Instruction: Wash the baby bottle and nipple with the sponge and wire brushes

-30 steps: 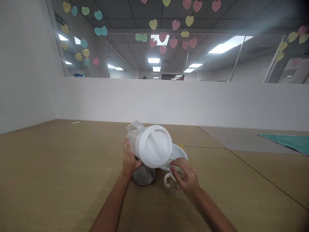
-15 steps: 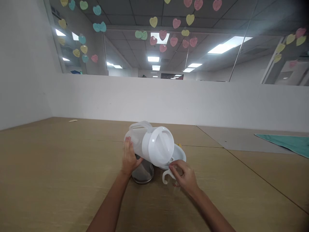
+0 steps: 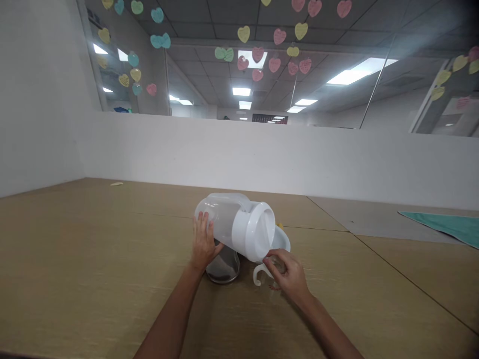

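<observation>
A clear plastic pitcher point(image 3: 222, 219) with a white lid point(image 3: 258, 232) is tipped well over, its lid facing right and its handle on top. My left hand point(image 3: 204, 244) supports it from the left and below, fingers spread along its side. Beneath the lid, my right hand point(image 3: 286, 271) is closed in a pinch at what looks like the rim of a clear cup with red marks point(image 3: 275, 287). A white hook-shaped handle point(image 3: 257, 275) sticks out on the cup's left. The exact fingertip contact is partly hidden by the lid.
Under the pitcher stands a shiny grey metal vessel point(image 3: 223, 268). Behind the lid show a white bowl point(image 3: 282, 240) and a small yellow thing point(image 3: 280, 226). A teal cloth point(image 3: 445, 227) lies at far right, a small pale piece point(image 3: 117, 184) at far left. A white wall point(image 3: 194, 149) borders the table.
The pitcher has shifted slightly right and turned, so its lid now faces more to the right. Its handle lies more level. My hands have hardly moved; the view has shifted a little.
</observation>
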`<state>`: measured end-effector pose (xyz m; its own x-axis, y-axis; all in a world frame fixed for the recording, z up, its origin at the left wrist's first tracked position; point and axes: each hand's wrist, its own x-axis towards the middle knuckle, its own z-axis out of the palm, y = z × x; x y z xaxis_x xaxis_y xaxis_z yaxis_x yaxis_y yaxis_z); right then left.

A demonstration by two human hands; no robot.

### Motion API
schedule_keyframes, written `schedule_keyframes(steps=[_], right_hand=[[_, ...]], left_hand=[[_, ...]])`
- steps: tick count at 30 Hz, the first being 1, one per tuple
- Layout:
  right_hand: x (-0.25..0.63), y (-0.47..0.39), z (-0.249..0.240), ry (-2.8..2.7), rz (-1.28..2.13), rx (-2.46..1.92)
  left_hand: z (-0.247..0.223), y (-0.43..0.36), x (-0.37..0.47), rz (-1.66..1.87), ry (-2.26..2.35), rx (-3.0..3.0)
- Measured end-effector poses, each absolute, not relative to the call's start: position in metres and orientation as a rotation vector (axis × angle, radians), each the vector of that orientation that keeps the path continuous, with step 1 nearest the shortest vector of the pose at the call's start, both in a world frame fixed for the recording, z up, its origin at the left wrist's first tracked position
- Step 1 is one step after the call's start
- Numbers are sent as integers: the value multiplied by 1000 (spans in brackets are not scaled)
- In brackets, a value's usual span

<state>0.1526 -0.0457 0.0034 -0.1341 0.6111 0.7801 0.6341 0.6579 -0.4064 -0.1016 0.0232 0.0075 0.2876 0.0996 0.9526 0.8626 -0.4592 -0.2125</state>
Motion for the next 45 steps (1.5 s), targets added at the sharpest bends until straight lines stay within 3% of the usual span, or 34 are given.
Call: schedule_keyframes(steps=[25, 37, 45], right_hand=[[153, -45, 3, -1827, -79, -968], [154, -48, 5, -1815, -15, -974], [174, -33, 3, -1222, 192, -1028]], left_hand=[[3, 25, -103, -1258, -894, -1802], [5, 29, -108, -1855, -1627, -1327], [4, 31, -112, -1808, -1822, -1217]])
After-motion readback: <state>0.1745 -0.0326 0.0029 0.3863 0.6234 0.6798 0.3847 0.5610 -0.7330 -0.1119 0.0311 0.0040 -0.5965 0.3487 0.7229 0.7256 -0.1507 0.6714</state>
